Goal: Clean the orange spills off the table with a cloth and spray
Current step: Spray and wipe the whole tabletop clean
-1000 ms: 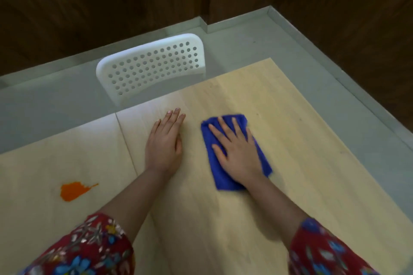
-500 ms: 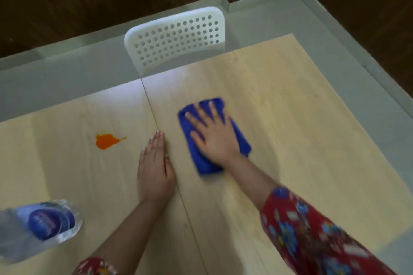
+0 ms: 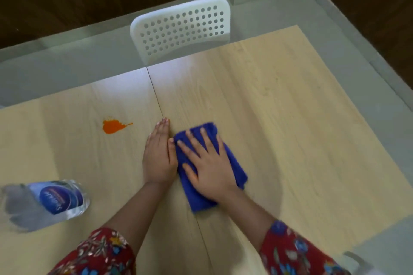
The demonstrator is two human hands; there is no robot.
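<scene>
A blue cloth lies folded on the light wooden table, near the seam between two tabletops. My right hand presses flat on the cloth with fingers spread. My left hand rests flat on the table just left of the cloth, its thumb side touching the cloth's edge. An orange spill sits on the left tabletop, a short way left of my left hand. A clear spray bottle with a blue label stands at the left edge, blurred.
A white perforated chair stands tucked in at the table's far edge. Grey floor and a dark wooden wall lie beyond. The table's right edge runs diagonally toward the lower right corner.
My right hand has slid the cloth leftward until it meets my left hand. The view has swung left, bringing the spill and the bottle further in.
</scene>
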